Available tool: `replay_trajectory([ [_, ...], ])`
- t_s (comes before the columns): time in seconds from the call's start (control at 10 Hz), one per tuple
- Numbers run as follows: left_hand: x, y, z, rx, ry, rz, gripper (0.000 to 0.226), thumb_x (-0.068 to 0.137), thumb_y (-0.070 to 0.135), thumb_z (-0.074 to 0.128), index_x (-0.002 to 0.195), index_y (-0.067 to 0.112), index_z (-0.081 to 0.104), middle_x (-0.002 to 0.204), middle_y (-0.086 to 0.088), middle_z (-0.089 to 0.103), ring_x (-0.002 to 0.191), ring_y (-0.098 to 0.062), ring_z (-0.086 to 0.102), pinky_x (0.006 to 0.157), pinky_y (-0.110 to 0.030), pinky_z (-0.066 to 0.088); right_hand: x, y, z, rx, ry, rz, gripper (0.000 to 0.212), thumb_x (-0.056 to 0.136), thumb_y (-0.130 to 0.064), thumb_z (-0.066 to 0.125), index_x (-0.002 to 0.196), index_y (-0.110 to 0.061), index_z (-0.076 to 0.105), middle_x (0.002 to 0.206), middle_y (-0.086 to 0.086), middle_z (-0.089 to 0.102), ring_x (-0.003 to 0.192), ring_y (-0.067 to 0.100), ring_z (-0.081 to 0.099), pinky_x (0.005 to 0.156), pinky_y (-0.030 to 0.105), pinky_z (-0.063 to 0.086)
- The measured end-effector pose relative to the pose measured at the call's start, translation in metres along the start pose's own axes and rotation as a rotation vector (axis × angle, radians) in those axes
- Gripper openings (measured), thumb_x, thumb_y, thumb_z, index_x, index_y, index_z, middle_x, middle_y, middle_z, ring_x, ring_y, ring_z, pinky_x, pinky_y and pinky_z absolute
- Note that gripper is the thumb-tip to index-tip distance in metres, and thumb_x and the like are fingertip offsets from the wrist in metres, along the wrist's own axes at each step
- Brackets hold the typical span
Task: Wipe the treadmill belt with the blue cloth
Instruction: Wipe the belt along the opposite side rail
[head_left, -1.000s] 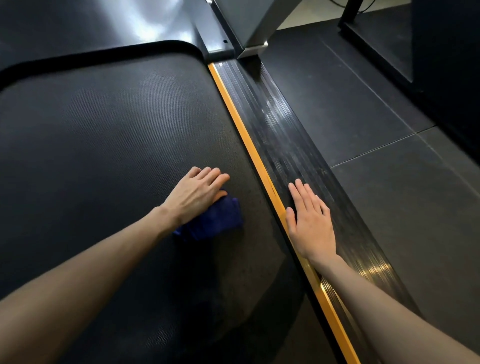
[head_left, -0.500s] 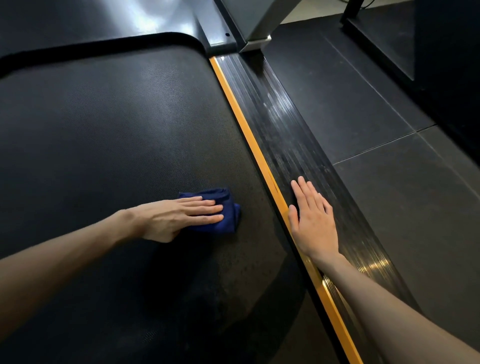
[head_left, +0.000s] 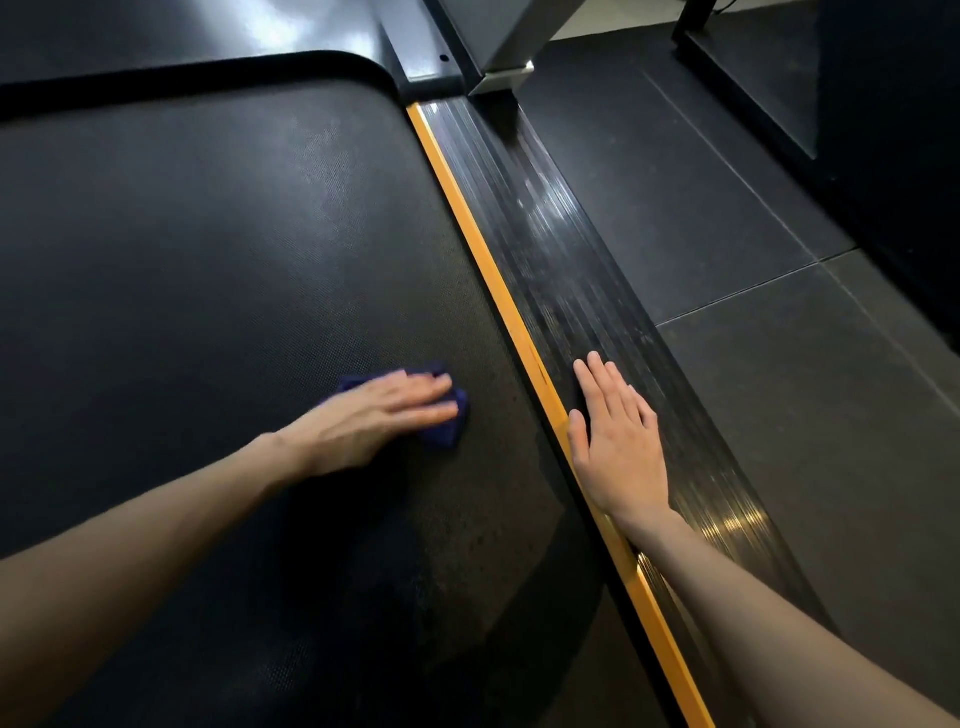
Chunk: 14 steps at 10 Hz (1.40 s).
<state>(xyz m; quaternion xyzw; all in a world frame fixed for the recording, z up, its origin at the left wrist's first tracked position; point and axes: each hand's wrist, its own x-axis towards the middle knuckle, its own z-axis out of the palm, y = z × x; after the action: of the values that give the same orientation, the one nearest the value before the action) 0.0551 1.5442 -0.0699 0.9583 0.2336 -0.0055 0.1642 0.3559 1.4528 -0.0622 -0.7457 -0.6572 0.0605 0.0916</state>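
1. Mid-wipe on the near right part of the treadmill belt (head_left: 208, 260): pressing the blue cloth (head_left: 448, 434) flat under the left hand (head_left: 379, 415), fingers straight.
2. Bracing with the right hand (head_left: 618, 447), open and flat, on the ribbed side rail (head_left: 571, 291).
3. Next, probably: sweeping left and up the far belt with even pressure.
4. Since half a second ago: slid slightly toward the rail, covering more cloth; right hand unmoved.

A crumpled blue cloth (head_left: 441, 415) lies on the dark textured treadmill belt (head_left: 208, 249), near its right edge.
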Motion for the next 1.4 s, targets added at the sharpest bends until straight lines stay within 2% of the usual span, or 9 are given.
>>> replay_trajectory([
  [0.2,0.041,-0.039,-0.031,-0.162,0.346,-0.662,0.050,0.093,-0.005,0.041,0.141,0.005,0.034,0.151,-0.017,0.023,0.141,-0.031,0.022,0.113,-0.029,0.010,0.000,0.000,0.001,-0.003,-0.004,0.005,0.054,0.097,-0.045,0.023,0.148,-0.030,0.022,0.156,-0.010,0.016,0.143,0.005,0.007,0.114,0.028,0.002],
  [0.3,0.046,-0.021,-0.014,-0.236,0.453,-0.555,0.040,0.091,0.003,0.046,0.132,-0.002,0.046,0.142,-0.022,0.038,0.134,-0.036,0.033,0.109,-0.011,0.004,0.000,-0.001,0.000,-0.001,-0.009,0.017,0.054,0.096,-0.046,0.023,0.148,-0.031,0.023,0.156,-0.010,0.017,0.142,0.005,0.007,0.114,0.029,0.003],
  [0.5,0.034,0.054,0.019,-0.164,0.100,0.084,0.051,0.094,0.012,0.035,0.144,0.019,0.030,0.152,0.004,0.015,0.141,-0.007,0.002,0.112,-0.017,-0.012,0.000,-0.001,-0.002,0.010,-0.013,0.011,0.053,0.097,-0.043,0.026,0.148,-0.029,0.023,0.156,-0.010,0.016,0.143,0.004,0.008,0.114,0.029,0.006],
  [0.6,0.036,0.027,0.014,-0.113,0.069,0.191,0.052,0.093,0.007,0.028,0.143,0.018,0.033,0.152,-0.002,0.024,0.143,-0.013,0.012,0.118,-0.028,-0.002,0.000,-0.002,-0.003,0.016,-0.007,0.003,0.053,0.097,-0.042,0.029,0.148,-0.030,0.023,0.154,-0.013,0.014,0.141,0.000,0.005,0.112,0.025,0.002],
  [0.8,0.048,-0.058,-0.020,-0.102,0.366,-0.381,0.053,0.083,-0.011,0.044,0.134,0.004,0.046,0.143,-0.019,0.038,0.135,-0.036,0.032,0.113,-0.038,0.015,0.000,-0.005,-0.004,0.012,-0.005,0.023,0.053,0.097,-0.044,0.026,0.148,-0.031,0.023,0.153,-0.015,0.013,0.140,-0.001,0.003,0.112,0.024,-0.001],
  [0.9,0.080,-0.035,-0.029,-0.178,0.487,-0.690,0.051,0.091,-0.006,0.042,0.139,0.009,0.040,0.151,-0.011,0.028,0.141,-0.026,0.022,0.113,-0.031,0.010,0.000,-0.003,-0.003,0.009,-0.009,0.016,0.053,0.096,-0.045,0.026,0.148,-0.031,0.023,0.154,-0.013,0.015,0.141,0.000,0.003,0.112,0.025,0.000],
  [1.1,0.062,0.067,0.015,-0.263,0.142,-0.005,0.055,0.092,0.001,0.040,0.144,0.019,0.029,0.154,0.001,0.016,0.142,-0.011,-0.001,0.105,-0.011,-0.022,-0.001,-0.002,-0.003,0.010,-0.008,0.003,0.053,0.097,-0.042,0.027,0.148,-0.029,0.022,0.155,-0.011,0.016,0.142,0.001,0.006,0.113,0.027,0.005],
  [1.2,0.052,0.055,0.016,-0.138,0.126,0.155,0.053,0.092,0.004,0.036,0.143,0.020,0.033,0.152,0.002,0.021,0.141,-0.009,0.004,0.113,-0.023,-0.014,-0.001,-0.002,-0.003,0.007,-0.009,-0.001,0.053,0.097,-0.041,0.027,0.148,-0.029,0.022,0.155,-0.010,0.017,0.142,0.002,0.007,0.113,0.028,0.006],
  [1.4,0.080,0.015,0.007,-0.174,0.411,-0.536,0.058,0.088,-0.004,0.049,0.141,0.016,0.037,0.152,-0.007,0.028,0.143,-0.021,0.017,0.118,-0.035,0.004,-0.001,-0.003,-0.002,0.015,-0.003,0.017,0.054,0.096,-0.046,0.025,0.147,-0.031,0.024,0.155,-0.010,0.018,0.142,0.005,0.011,0.114,0.030,0.006],
])
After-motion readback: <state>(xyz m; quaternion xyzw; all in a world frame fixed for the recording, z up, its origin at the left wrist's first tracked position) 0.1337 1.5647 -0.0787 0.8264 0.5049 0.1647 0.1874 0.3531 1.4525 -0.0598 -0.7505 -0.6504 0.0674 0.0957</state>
